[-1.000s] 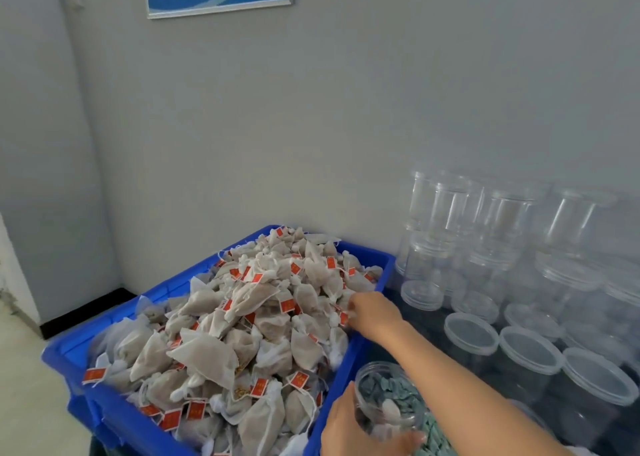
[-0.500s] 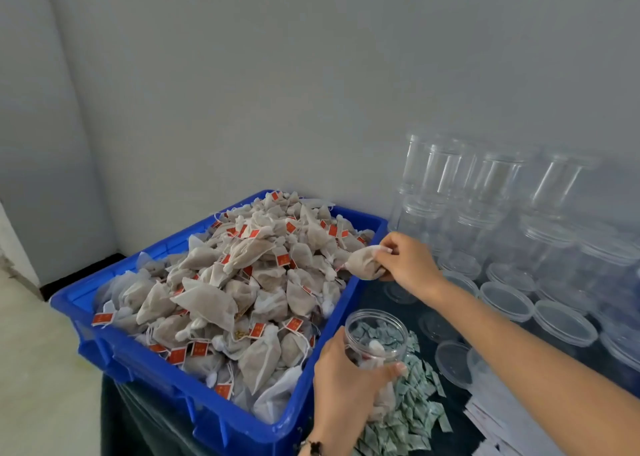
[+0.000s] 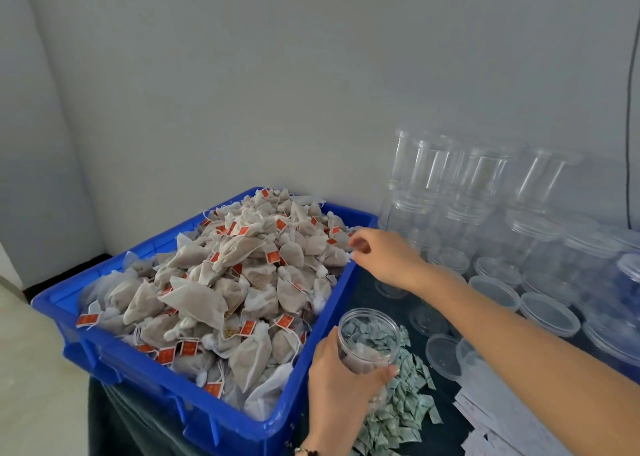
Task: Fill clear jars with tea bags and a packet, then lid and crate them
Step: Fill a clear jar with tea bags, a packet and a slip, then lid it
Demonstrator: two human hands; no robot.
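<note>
Grey walls meet behind a dark table crowded with packing stock.

Left hand curls round the clear jar, a tea bag inside, just right of the blue crate. Right hand reaches over the crate's right rim, fingertips pinched at the edge of the tea bags; what they hold is unclear. Green packets, lids and empty jars lie further right of the crate.

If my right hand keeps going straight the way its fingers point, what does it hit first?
Most likely the heap of beige mesh tea bags in the blue plastic crate. The right hand points left over the crate's near rim, fingertips at the heap's edge; depth is uncertain.
</note>
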